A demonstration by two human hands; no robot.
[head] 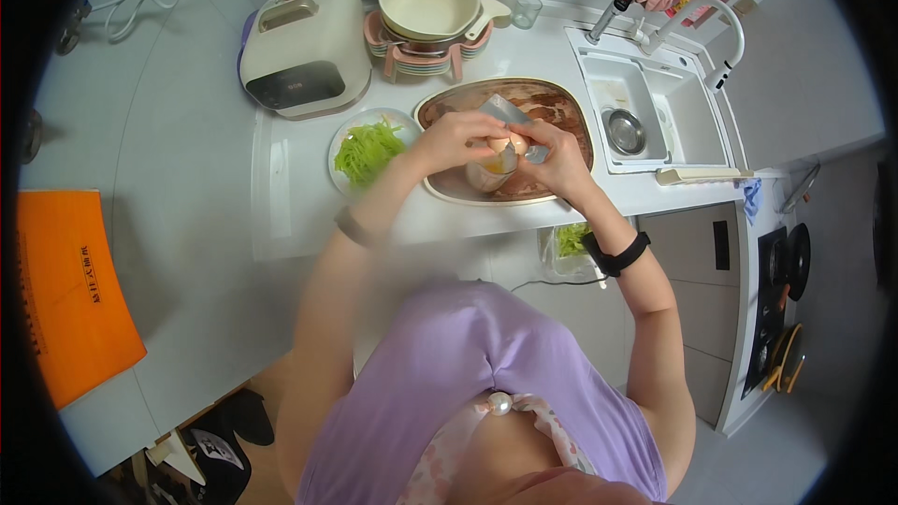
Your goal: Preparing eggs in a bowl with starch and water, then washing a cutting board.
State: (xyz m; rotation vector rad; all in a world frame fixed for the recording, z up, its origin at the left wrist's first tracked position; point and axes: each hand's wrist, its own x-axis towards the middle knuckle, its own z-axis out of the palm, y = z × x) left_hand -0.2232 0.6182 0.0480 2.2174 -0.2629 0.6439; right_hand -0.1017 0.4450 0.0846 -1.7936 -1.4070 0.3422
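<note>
Between my hands is a cracked egg, its brown shell (pixel 518 143) parted over a clear glass (pixel 486 181). My left hand (pixel 459 140) grips the left part of the shell. The right part is in the fingers of my right hand (pixel 559 156). Something yellow, like yolk, shows at the glass's mouth below the shell. The glass stands on an oval wooden cutting board (pixel 554 98) with a pale rim. A wide metal blade (pixel 502 107) lies on the board behind my hands, partly hidden by them.
Left of the board, a plate (pixel 338 175) bears shredded green vegetable (pixel 368 152). Behind stand a cream countertop appliance (pixel 309 42), a cream pan (pixel 429 3) over stacked dishes and a small glass (pixel 526 12). A double sink (pixel 694 112) holds a metal bowl (pixel 626 132). Below the counter edge, an open bin (pixel 554 259) contains green scraps.
</note>
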